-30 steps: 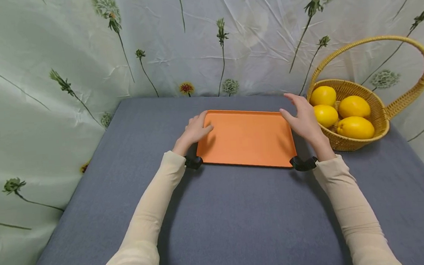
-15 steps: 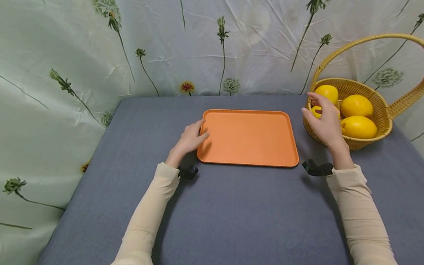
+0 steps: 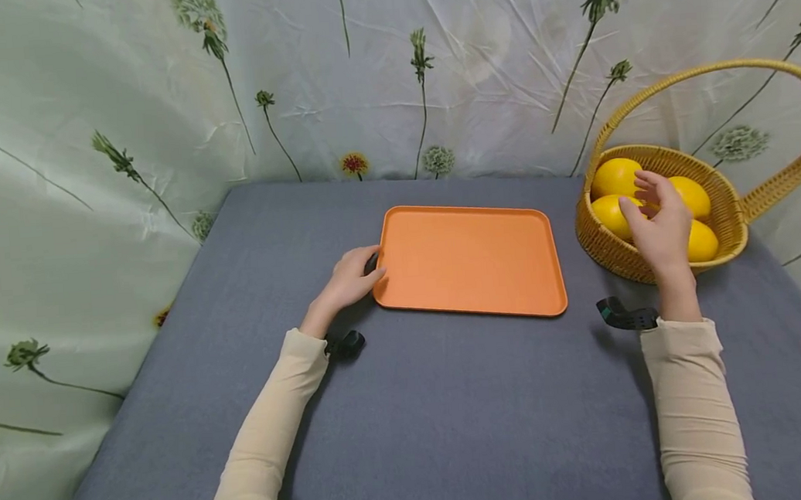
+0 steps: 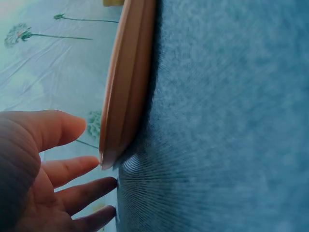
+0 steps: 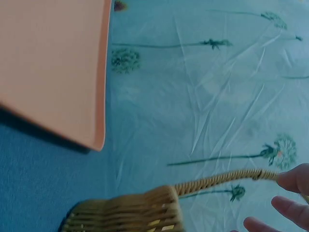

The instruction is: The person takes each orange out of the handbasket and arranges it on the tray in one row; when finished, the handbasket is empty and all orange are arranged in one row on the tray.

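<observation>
An orange rectangular tray (image 3: 469,262) lies flat on the blue-grey cloth surface. Beside its left edge is my left hand (image 3: 348,277), fingers loosely extended; in the left wrist view the fingers (image 4: 79,193) reach toward the tray's rim (image 4: 126,82) and hold nothing. My right hand (image 3: 664,225) hovers above a wicker basket (image 3: 613,247), with relaxed, slightly bent fingers and nothing gripped. Inside the basket lie several yellow lemons (image 3: 615,178), some partly hidden by that hand. The right wrist view catches only the right fingertips (image 5: 294,179), in front of the basket handle (image 5: 222,179).
The tall arched handle (image 3: 715,67) rises over the basket at the back right. Behind the table (image 3: 454,417) hangs a pale curtain (image 3: 485,66) printed with dandelions. Each wrist wears a black camera band.
My right hand has moved right, from beside the tray's right edge to over the basket. My left hand has drawn slightly back and left along the tray's edge.
</observation>
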The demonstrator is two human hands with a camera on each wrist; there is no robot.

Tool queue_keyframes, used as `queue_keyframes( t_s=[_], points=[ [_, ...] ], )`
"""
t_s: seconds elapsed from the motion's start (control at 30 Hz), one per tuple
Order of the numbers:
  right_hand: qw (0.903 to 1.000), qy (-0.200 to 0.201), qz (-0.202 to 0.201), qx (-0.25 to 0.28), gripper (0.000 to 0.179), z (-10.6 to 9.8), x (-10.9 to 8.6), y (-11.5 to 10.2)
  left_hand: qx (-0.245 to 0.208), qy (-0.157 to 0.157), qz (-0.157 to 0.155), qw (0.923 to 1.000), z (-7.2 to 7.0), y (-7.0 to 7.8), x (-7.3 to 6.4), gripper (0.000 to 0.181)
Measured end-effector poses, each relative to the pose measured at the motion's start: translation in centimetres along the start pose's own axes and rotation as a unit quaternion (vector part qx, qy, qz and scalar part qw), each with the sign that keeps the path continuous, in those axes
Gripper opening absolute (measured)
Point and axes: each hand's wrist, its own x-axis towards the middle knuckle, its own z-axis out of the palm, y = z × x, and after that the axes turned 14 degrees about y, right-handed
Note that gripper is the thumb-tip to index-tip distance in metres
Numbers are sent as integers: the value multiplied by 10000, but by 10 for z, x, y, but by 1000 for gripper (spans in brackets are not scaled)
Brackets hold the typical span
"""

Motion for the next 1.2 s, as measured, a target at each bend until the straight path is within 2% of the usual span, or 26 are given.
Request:
queue_keyframes(
  t_s=[0.2, 0.3, 0.5, 0.73, 0.9, 1.2],
  points=[
    [9992, 19, 156, -358, 44, -2, 5, 9, -246, -131, 134, 9995, -2, -6, -8, 52],
    [9981, -244, 207, -525, 49, -1, 9, 17, -373, -164, 212, 9989, -2, -10, -13, 52],
    [9936, -889, 218, -667, 60, -1, 13, 30, -400, -140, 162, 9990, 2, -17, -17, 53],
    [9880, -1281, 127, -852, 66, -2, 16, 37, -442, -137, 208, 9987, 5, -19, -17, 59],
    [9800, -1626, 25, -1146, 70, -1, 19, 37, -388, -124, 263, 9988, 6, -21, -17, 61],
    [9620, -2265, 191, -1514, 81, 5, 27, 37, -308, 92, 392, 9987, 7, -22, -16, 61]
  ],
)
